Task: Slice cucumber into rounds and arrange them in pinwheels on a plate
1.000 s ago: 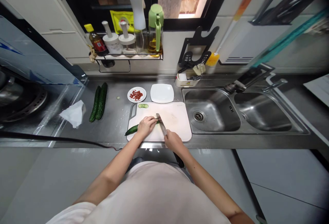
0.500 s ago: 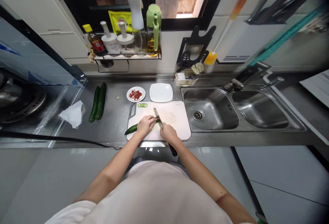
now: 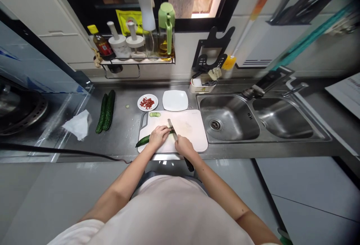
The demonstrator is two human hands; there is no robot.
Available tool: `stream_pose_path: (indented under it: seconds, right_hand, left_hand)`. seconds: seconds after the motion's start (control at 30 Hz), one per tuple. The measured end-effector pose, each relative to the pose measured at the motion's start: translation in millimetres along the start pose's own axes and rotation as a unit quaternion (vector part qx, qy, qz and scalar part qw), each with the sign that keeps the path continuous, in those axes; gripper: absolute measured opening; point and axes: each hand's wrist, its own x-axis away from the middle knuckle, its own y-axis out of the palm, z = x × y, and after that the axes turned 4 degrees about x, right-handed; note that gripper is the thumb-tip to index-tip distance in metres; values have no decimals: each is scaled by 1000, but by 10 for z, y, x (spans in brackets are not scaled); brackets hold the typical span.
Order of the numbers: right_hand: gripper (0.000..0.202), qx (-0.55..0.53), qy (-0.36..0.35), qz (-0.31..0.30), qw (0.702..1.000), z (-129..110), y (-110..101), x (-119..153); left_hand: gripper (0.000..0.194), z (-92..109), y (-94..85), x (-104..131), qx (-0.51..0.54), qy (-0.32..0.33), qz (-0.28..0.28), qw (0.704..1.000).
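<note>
A green cucumber (image 3: 143,140) lies slantwise on the white cutting board (image 3: 194,135). My left hand (image 3: 159,136) is closed over its middle and presses it to the board. In my right hand (image 3: 183,146) is a kitchen knife (image 3: 172,127), the fingers wrapped round its black handle. The blade points away from me and rests at the cucumber's right end, close to my left fingertips. Several thin cucumber slices (image 3: 155,114) overlap in a row at the board's far left corner. Whether the blade is through the cucumber is too small to tell.
Behind the board stand a plate of chopped red pieces (image 3: 147,103) and a white square plate (image 3: 174,100). Two whole cucumbers (image 3: 105,111) and a crumpled white cloth or tissue (image 3: 78,125) lie to the left. A double sink (image 3: 230,119) is at the right, below a seasoning rack (image 3: 137,62).
The whole view has shifted slightly. Both hands, the knife and the cucumber keep nearly the same places on the board.
</note>
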Motion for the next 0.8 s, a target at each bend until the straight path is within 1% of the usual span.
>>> stream_pose_path:
  seconds: [0.1, 0.2, 0.47, 0.6, 0.8]
  right_hand:
    - [31, 1, 3, 5, 1000, -45, -33, -49]
    - [31, 3, 1, 5, 1000, -47, -30, -39]
    - [30, 9, 8, -3, 1000, 60, 108, 73]
    - [30, 11, 3, -2, 1000, 41, 94, 15]
    - [31, 5, 0, 8, 1000, -56, 20, -114]
  left_hand:
    - [22, 2, -1, 0, 0, 0, 0, 1000]
    - [22, -4, 4, 1, 3, 2, -1, 1000]
    - [22, -29, 30, 4, 7, 4, 2, 1000]
    - [22, -25, 30, 2, 10, 1, 2, 1000]
    - [22, -15, 12, -4, 10, -2, 0, 1000]
